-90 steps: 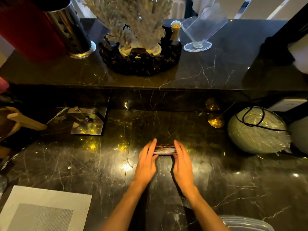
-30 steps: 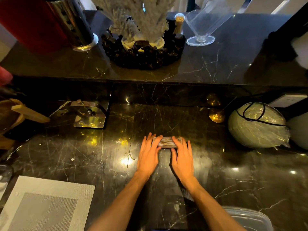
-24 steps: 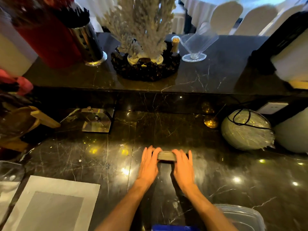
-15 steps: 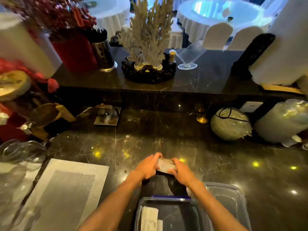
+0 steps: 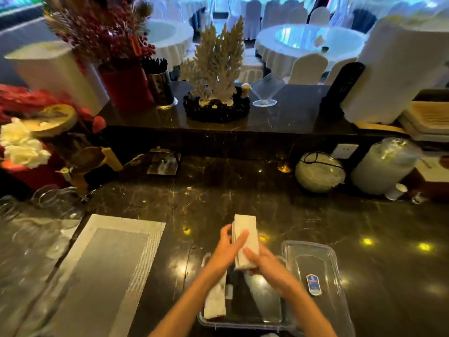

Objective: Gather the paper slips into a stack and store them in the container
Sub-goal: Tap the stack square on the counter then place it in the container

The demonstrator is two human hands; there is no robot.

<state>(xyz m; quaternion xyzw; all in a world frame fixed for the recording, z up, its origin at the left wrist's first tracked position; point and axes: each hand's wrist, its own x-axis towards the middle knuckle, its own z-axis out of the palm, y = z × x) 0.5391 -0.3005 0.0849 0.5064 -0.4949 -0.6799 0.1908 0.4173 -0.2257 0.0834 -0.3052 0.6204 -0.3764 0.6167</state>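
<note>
Above the near clear container (image 5: 243,321) on the dark surface (image 5: 243,195), the left hand (image 5: 227,250) and right hand (image 5: 267,266) both close their fingers (image 5: 243,237) around the white slip stack (image 5: 245,229), a lid (image 5: 313,268) lying just right.

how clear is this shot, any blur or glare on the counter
Head view: the edges smear with motion blur, worst at the white cylinder and glassware on the left; the wide lens bows the counter; yellow ceiling-light glare dots the polished marble; the hands and paper stack stay fairly sharp.
</note>
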